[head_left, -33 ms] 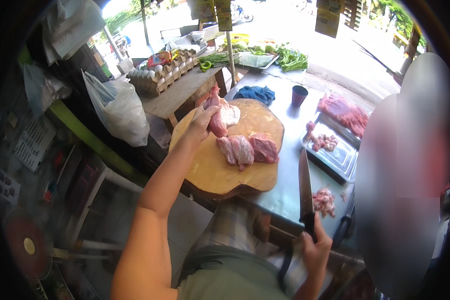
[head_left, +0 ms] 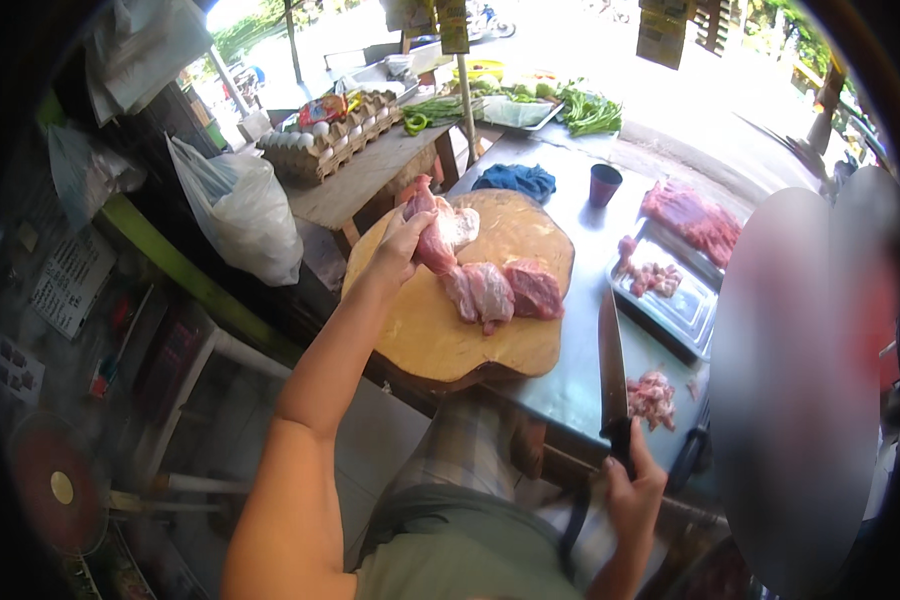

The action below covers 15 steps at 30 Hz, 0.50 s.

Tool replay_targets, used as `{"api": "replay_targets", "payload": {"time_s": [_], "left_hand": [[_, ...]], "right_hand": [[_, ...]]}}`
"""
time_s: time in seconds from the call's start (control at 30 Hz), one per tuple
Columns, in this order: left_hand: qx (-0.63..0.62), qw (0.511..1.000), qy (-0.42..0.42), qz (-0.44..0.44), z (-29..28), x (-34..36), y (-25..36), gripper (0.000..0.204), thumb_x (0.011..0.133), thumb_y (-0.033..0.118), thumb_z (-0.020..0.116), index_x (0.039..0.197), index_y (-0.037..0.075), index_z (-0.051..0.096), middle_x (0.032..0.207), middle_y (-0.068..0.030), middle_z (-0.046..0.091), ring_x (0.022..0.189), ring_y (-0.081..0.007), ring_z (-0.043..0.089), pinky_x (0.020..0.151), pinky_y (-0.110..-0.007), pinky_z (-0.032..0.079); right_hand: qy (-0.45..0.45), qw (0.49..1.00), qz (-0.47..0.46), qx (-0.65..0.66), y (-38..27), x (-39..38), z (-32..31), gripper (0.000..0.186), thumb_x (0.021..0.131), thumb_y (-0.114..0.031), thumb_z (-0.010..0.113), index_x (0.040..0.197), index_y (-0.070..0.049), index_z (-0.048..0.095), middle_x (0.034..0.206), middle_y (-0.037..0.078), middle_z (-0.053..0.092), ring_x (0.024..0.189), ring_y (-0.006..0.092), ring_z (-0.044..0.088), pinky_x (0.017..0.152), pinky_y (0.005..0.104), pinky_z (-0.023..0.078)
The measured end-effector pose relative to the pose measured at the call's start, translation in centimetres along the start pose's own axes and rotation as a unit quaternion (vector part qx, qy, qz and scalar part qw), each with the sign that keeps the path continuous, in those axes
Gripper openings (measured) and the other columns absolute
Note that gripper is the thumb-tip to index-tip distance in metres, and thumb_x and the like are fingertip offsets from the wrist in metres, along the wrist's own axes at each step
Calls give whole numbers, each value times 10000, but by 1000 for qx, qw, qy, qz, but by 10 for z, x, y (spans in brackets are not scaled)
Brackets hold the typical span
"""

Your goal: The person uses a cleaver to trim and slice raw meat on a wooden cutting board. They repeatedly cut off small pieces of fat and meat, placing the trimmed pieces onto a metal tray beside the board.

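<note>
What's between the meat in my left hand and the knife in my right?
Raw meat chunks on the wooden board, then a strip of metal tabletop before the knife; that shows in the head view.

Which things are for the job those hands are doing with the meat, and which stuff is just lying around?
In the job:
- raw meat in the left hand
- long knife in the right hand
- wooden board with cut pieces

Seemingly just lying around:
- blue cloth
- dark cup
- eggs
- leafy greens
</note>
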<state>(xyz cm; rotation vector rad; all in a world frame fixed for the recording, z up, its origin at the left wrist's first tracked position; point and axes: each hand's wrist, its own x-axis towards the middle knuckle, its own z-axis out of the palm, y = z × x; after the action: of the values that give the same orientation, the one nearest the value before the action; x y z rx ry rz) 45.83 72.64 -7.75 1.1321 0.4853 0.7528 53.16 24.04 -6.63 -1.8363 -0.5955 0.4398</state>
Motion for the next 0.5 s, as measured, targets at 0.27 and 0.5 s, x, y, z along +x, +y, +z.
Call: {"api": "replay_targets", "payload": {"time_s": [0.27, 0.5], "left_hand": [[516, 828, 199, 94, -62, -133, -20, 527, 933, 294, 739, 1283, -30, 513, 1192, -270, 673, 1085, -419, 679, 926, -465, 531], [585, 781, 216, 28, -64, -146, -7, 516, 907, 374, 738, 1166, -26, 539, 1070, -300, 699, 1022, -478, 674, 896, -506, 525]], "right_hand": [[-149, 985, -85, 1, -27, 21, 62, 645, 874, 55, 680, 1489, 39, 486, 1247, 257, 689, 1124, 245, 695, 986, 301, 495], [-260, 942, -209, -19, -56, 31, 140, 679, 878, -2, 684, 1512, 9, 443, 1010, 267, 643, 932, 439, 642, 829, 465, 517]]}}
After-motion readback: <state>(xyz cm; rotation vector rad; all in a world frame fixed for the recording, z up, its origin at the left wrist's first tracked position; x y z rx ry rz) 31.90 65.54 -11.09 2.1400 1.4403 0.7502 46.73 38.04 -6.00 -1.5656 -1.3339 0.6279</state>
